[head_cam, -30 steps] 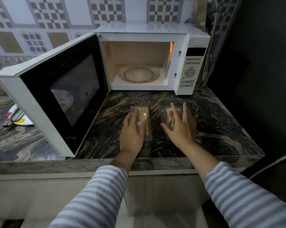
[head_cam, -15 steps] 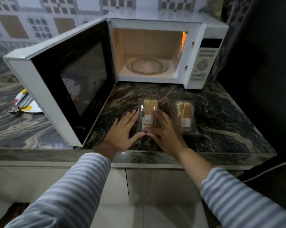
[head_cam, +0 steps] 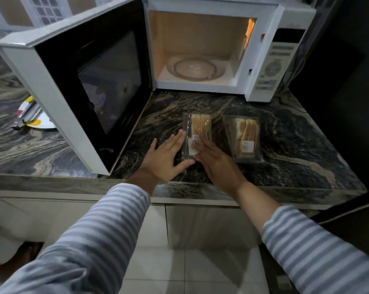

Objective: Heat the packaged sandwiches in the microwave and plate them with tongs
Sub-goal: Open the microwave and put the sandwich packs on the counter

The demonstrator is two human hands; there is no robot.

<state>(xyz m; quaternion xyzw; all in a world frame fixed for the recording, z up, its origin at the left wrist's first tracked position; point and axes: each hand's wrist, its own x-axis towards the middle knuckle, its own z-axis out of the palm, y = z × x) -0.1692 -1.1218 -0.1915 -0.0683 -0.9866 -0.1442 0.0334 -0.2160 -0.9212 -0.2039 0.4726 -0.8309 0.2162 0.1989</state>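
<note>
Two clear-packed sandwiches lie side by side on the dark marble counter point(head_cam: 285, 166) in front of the white microwave point(head_cam: 264, 66). My left hand point(head_cam: 164, 155) lies flat with straight fingers against the left edge of the left sandwich pack point(head_cam: 197, 128). My right hand point(head_cam: 217, 162) touches that pack's near right side with extended fingers. The right sandwich pack point(head_cam: 246, 136) lies apart, untouched. The microwave door point(head_cam: 90, 81) stands wide open to the left, and the lit cavity holds only a glass turntable point(head_cam: 195, 67).
A white plate point(head_cam: 41, 122) with metal tongs point(head_cam: 30, 112) on it sits on the counter at far left, partly behind the open door. The counter's front edge runs just under my wrists. A dark wall closes the right side.
Both hands came off the tops of the two packs and moved to either side of the left pack. The view moved closer and tilted down.
</note>
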